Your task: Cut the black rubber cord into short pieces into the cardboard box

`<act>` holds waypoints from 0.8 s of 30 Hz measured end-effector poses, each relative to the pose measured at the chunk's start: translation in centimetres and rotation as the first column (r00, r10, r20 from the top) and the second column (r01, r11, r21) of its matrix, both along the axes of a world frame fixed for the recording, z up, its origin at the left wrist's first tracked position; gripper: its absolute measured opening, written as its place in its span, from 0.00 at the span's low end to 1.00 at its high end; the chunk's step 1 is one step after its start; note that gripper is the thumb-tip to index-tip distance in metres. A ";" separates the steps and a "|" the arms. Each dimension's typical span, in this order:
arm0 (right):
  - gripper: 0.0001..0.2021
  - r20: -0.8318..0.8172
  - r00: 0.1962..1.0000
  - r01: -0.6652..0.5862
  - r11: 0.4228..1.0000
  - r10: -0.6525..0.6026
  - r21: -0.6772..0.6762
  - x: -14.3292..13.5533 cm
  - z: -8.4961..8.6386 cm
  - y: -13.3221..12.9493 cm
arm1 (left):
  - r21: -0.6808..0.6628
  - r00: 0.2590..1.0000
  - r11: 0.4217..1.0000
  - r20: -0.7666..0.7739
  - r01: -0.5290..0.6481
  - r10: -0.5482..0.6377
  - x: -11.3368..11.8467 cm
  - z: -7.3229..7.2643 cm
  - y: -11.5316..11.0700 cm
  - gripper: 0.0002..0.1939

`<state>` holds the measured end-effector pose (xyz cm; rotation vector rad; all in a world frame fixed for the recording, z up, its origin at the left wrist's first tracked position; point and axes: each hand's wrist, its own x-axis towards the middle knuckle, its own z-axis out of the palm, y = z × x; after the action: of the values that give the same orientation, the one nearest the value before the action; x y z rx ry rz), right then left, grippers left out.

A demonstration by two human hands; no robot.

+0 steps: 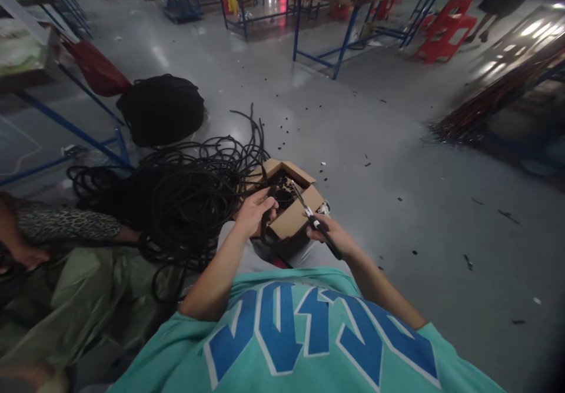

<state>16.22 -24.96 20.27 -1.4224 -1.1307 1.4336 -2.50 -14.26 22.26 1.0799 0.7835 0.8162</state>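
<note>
My left hand (253, 212) is closed round a length of black tubing (265, 225), which hangs down below the fingers. In my right hand (333, 237) are scissors (309, 212) with black handles; the silver blades point up and left over the box, apart from my left hand. Between and just beyond both hands sits an open cardboard box (291, 219) with its flaps folded out. Small black pieces (285, 182) and some black loops lie inside it. Left of the box spreads a big tangled heap of black tubing (185, 193).
A large black coil (161, 109) lies behind the heap. At the left, another person's hand (30, 256) rests near the heap. Small black scraps (399, 199) dot the floor. Blue-legged tables (344, 37), red stools (445, 31) and a rack of dark strands (481, 102) stand further off.
</note>
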 end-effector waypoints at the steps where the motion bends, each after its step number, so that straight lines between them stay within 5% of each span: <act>1: 0.30 0.008 0.999 -0.034 0.999 0.034 0.028 0.0 0.1 -0.1 | 0.025 1.000 1.000 -0.017 0.010 -0.009 0.1 0.1 -0.2 0.23; 7: 0.31 0.198 0.969 -0.165 0.985 0.151 0.058 -0.1 1.7 -0.9 | 0.102 0.988 0.992 -0.142 0.069 -0.055 0.2 1.2 -1.1 0.16; 13: 0.28 0.381 0.918 -0.160 0.982 0.111 0.100 -0.8 3.3 -1.3 | 0.171 0.974 0.982 -0.222 0.084 -0.045 0.1 2.2 -1.9 0.11; 24: 0.26 0.421 0.905 -0.154 0.973 0.068 0.174 -1.3 3.8 -1.2 | 0.141 0.970 0.985 -0.237 0.097 -0.061 0.5 2.5 -2.5 0.11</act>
<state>14.95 -26.21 24.09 -1.5739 -1.5998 1.0752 -1.96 -16.75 24.72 1.3518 0.8776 0.6978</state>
